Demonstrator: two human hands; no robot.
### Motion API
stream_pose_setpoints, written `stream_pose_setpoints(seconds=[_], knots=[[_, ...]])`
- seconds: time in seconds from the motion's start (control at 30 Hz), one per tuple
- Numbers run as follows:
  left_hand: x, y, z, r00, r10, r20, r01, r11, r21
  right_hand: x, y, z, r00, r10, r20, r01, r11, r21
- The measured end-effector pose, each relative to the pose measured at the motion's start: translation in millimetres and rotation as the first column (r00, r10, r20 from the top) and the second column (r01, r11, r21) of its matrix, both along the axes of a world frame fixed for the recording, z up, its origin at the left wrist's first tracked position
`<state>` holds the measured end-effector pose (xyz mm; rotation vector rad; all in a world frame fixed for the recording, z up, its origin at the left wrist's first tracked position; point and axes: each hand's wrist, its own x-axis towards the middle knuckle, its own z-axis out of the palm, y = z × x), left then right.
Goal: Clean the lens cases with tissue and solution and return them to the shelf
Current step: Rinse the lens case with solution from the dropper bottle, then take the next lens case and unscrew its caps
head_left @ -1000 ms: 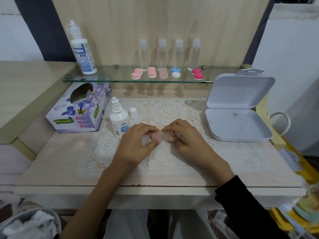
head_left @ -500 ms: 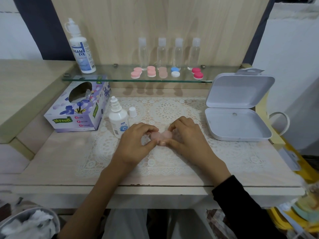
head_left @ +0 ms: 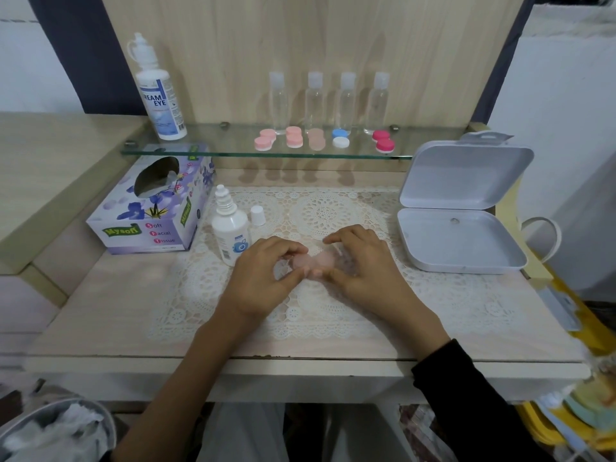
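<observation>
Left hand [head_left: 263, 271]: thumb and fingers curled, pinching the left end of the pale pink lens case [head_left: 315, 261], probably to steady it.
Right hand [head_left: 363, 265]: fingers curled round the case's other end; too blurred to tell whether tissue lies under them.
Lens case: held between both hands just above the lace mat [head_left: 333, 208], mid-counter [head_left: 116, 311].
Solution bottle [head_left: 230, 231]: uncapped, with its cap [head_left: 257, 215] beside it, just left of the hands and handy for wetting.
Tissue box [head_left: 153, 208]: farther left, within reach.
Shelf [head_left: 216, 141]: five other cases [head_left: 294, 136] stand in a row; this one likely joins them once clean.
</observation>
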<state>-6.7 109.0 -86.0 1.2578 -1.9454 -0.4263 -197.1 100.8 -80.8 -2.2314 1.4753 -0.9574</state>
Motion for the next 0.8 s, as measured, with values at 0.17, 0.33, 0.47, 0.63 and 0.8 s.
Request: stream_pose_setpoints(seconds=[0.17, 0.33, 0.47, 0.63, 0.8], knots=[[0.0, -0.2, 0.2, 1.0, -0.002, -0.001, 0.002, 1.0, 0.004, 0.5, -0.4, -1.4, 1.0, 0.001, -0.006, -0.001, 1.0, -0.01], [0.0, -0.1, 0.1, 1.0, 0.0, 0.005, 0.0, 1.0, 0.0, 0.1, -0.4, -0.2, 0.999, -0.016, -0.037, 0.016, 1.0, -0.003], [-0.6, 1.9, 2.3, 1.0, 0.001, -0.005, -0.001, 1.0, 0.009, 0.1, 2.0, -2.0, 0.998, 0.007, -0.054, -0.008, 1.0, -0.018], [-1.4, 1.2, 3.2, 1.0, 0.006, 0.007, -0.006, 1.0, 0.013, 1.8, -1.2, -2.6, 0.996, -0.03, -0.08, 0.028, 0.999, -0.028], [-1.1, 2.6, 3.7, 1.0, 0.008, 0.013, -0.008, 1.0, 0.012, 2.8, 1.3, -0.3, 0.998, -0.033, -0.045, 0.032, 0.999, -0.017]])
